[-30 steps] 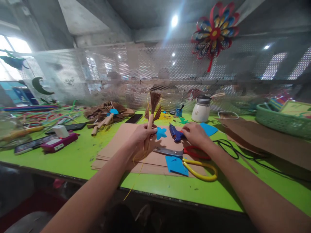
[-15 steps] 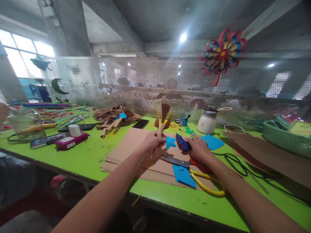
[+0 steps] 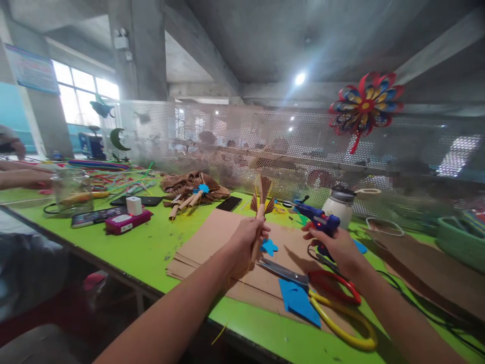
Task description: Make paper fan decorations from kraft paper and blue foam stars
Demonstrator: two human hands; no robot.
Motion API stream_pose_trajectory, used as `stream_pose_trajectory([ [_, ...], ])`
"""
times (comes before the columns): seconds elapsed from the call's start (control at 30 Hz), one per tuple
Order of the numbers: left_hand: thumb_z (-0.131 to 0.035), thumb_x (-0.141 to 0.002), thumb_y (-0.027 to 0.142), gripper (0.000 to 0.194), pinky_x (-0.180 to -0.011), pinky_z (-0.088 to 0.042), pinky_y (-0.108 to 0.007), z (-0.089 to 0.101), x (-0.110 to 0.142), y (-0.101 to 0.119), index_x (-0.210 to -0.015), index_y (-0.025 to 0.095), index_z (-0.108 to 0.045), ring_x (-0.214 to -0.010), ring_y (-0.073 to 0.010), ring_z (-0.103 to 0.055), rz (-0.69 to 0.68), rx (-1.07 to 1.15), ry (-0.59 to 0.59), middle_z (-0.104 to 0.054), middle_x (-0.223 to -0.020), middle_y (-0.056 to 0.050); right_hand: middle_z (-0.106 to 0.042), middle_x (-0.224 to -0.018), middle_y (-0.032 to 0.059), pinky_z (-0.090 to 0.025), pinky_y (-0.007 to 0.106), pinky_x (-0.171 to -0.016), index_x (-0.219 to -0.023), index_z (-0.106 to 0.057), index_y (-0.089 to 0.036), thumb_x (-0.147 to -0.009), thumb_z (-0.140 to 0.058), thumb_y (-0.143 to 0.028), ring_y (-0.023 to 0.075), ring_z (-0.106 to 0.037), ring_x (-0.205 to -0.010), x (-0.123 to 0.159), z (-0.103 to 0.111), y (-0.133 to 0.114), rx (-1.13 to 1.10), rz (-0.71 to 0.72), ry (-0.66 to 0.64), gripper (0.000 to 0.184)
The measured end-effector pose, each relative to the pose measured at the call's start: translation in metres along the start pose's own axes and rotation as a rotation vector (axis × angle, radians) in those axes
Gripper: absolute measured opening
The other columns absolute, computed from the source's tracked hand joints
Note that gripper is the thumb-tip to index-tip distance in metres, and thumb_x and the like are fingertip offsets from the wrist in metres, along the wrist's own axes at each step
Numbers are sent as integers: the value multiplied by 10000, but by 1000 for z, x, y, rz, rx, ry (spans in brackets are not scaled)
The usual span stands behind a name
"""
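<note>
Upright in my left hand [image 3: 248,240] is a brown paper craft piece [image 3: 262,202], a rolled stem topped with pleated fans and tied with yellow string. My right hand [image 3: 341,250] grips a blue hot glue gun [image 3: 318,218] above the table, its nozzle pointing left and a small red light showing. A blue paper flower [image 3: 269,247] lies on the stacked brown paper [image 3: 212,237], just right of my left hand. Below it rest large scissors [image 3: 288,273] with one red and one yellow handle, partly over a blue paper scrap [image 3: 299,302].
A purple power strip [image 3: 128,222], phones and a glass jar [image 3: 71,192] stand at the left. Finished-looking paper pieces [image 3: 193,194] lie behind. A white jar [image 3: 339,205], a green basket [image 3: 460,242] and a black cord are at the right. Another person's arm [image 3: 25,178] reaches in at far left.
My right hand has taken hold of the glue gun and lifted it off the table. My left hand keeps the paper piece upright. The view has swung left and up.
</note>
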State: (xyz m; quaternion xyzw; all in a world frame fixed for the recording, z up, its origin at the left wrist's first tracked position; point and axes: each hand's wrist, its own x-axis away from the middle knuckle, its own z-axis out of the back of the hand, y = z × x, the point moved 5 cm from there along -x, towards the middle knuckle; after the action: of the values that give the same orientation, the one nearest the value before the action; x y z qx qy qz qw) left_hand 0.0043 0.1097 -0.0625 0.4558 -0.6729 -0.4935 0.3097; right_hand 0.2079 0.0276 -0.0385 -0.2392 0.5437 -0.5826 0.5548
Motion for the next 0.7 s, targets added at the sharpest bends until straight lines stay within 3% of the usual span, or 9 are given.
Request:
stream_pose_trajectory([
  [0.13,-519,-805,221,201,-440,-371,-169,-5,5,4,-636,113,-534,-449,-64,-469,-26,25,-54,-520,-557,-24,-656,-741,99,-434,282,-562,-866,-624,-124,-763,-591,-454,158,-563,-609,15,-19,-21,-29,42,-185,347],
  [0.27,-519,-777,133,122,-467,-398,-173,-9,9,9,-660,109,-545,-486,-69,-496,-26,61,-88,-546,-606,-38,-644,-698,94,-430,274,-550,-810,-624,-122,-794,-529,-522,160,-564,-619,22,-29,-29,-38,48,-263,411],
  [0.4,-515,-783,113,98,-483,-414,-177,-13,11,13,-699,97,-562,-508,-71,-518,-49,36,-132,-586,-664,-63,-642,-697,92,-431,257,-531,-783,-622,-122,-792,-513,-549,151,-569,-607,23,-29,-33,-49,42,-244,441],
  [0.57,-511,-784,93,100,-446,-381,-165,-4,7,19,-702,93,-568,-484,-61,-497,-99,-35,3,-580,-628,-47,-614,-645,72,-418,241,-479,-716,-608,-119,-759,-551,-555,125,-534,-535,24,-28,-37,-57,57,-192,442],
  [0.7,-525,-790,96,133,-468,-399,-169,-5,8,21,-661,89,-557,-512,-69,-521,-88,-17,-15,-597,-634,-63,-593,-615,56,-395,236,-458,-724,-606,-115,-773,-538,-550,115,-513,-511,25,-28,-38,-47,80,-178,443],
])
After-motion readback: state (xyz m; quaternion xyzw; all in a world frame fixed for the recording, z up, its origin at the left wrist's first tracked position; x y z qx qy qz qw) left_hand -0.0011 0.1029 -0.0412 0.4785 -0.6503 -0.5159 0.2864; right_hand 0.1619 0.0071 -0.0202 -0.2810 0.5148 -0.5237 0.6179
